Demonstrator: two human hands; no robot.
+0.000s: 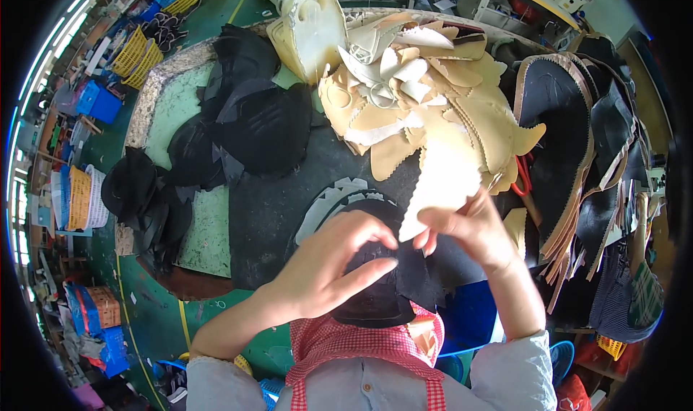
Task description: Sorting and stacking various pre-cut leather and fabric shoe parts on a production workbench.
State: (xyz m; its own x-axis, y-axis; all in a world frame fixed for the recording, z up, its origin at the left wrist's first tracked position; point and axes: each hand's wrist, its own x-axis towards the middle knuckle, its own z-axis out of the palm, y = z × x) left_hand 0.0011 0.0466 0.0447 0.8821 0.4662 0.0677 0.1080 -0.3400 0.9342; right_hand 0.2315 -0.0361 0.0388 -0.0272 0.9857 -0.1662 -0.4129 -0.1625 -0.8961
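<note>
My right hand [473,232] pinches a pale cream cut piece [442,184] with a zigzag edge, thumb in front; the piece stands tilted, its lower tip pointing toward my left hand. My left hand [336,263] hovers above a black cut piece [375,288] at the table's near edge, fingers curved and apart from the thumb, with nothing between them. Whether it touches the black piece I cannot tell. Just beyond it lies a black curved piece with a white notched border [332,205]. A heap of tan and cream zigzag-edged pieces [411,86] spreads beyond my right hand.
Black cut pieces [263,126] are piled on the table's left. A cream plastic container [310,36] stands at the back. Red-handled scissors [521,176] lie by the heap. Black pieces with tan zigzag edges [559,115] hang over the right side. A blue bin [469,313] stands below.
</note>
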